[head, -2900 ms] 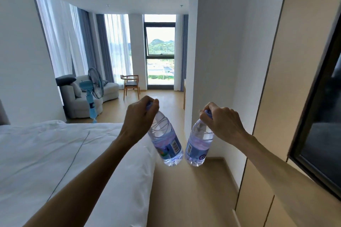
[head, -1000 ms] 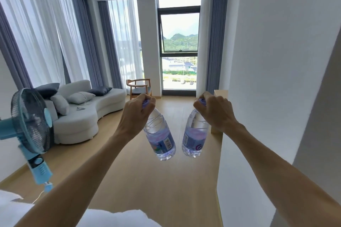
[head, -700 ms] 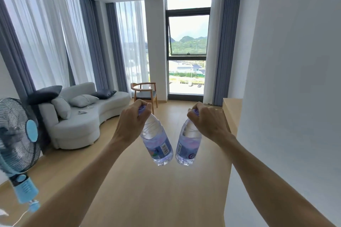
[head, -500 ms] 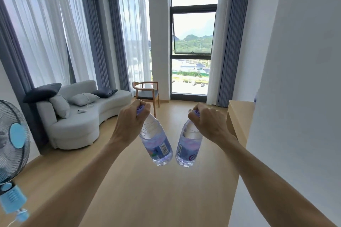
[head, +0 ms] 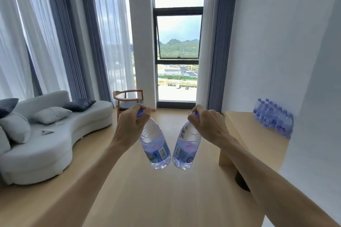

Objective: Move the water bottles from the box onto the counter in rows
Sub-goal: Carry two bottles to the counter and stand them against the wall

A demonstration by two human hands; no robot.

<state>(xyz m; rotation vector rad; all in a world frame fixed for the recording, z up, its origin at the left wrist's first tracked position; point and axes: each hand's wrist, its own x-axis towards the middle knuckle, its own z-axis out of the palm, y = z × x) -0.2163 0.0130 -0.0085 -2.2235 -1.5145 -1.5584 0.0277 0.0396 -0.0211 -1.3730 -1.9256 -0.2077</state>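
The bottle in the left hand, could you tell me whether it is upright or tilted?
Tilted. The left hand grips the left bottle by its cap, and its base swings inward toward the right bottle.

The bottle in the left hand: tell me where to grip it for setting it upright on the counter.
Grip the bottle at its neck, from above, as the left hand does now. It hangs base-down and tilted, so a top grip leaves the flat base free to land on the counter.

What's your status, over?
Left hand and right hand each grip a bottle's neck. Bottle row on counter, ahead-right. Path clear.
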